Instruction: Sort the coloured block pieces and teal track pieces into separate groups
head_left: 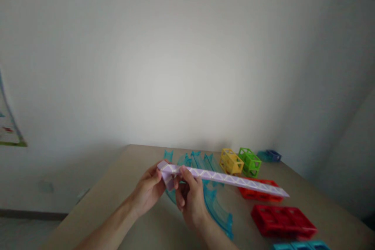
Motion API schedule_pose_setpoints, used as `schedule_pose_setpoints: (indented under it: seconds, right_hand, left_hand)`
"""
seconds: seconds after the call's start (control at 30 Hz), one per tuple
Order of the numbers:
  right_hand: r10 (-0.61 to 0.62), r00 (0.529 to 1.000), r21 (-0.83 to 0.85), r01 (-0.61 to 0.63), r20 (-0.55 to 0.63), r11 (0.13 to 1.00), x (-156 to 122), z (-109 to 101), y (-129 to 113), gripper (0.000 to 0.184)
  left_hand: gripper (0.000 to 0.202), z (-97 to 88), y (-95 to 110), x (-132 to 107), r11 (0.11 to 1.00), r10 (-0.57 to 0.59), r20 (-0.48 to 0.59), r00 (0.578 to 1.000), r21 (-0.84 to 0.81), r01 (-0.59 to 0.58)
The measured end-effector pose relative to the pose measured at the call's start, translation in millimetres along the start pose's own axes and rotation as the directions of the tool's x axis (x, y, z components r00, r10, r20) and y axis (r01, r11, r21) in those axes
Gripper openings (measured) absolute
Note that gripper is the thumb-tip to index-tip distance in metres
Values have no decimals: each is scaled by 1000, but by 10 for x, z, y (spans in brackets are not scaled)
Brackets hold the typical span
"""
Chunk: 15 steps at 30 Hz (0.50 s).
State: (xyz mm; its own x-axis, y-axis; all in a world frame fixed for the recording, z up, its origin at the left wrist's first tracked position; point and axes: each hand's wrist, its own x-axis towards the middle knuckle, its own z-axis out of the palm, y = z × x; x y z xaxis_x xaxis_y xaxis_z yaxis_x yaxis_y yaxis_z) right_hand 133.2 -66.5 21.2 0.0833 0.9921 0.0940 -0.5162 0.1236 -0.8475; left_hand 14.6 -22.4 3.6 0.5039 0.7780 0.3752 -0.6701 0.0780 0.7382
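The left hand (150, 189) is closed in a pinching grip, its thumb bent toward the right hand (191, 199), its wrist fairly straight on the bare left forearm (118, 222) that slants up from below and left of it. Just beside it, the right hand has one digit stretched out above the others, which curl beneath in a pinch. Behind that hand, the bare right forearm (218, 236) runs down and outward, away from the left.
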Motion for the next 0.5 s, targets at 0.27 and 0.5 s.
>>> schedule_pose_setpoints:
  seconds: [0.27, 0.5]
  right_hand:
    - [-63, 992, -171, 43, -108, 984, 13, -6, 10, 39]
    - [-47, 996, -208, 30, -76, 978, 32, -45, 38, 43]
  left_hand:
    - [38, -88, -103, 12, 971, 167, -252, 953, 211, -115]
    - [46, -123, -134, -31, 857, 247, -308, 919, 511, -59]
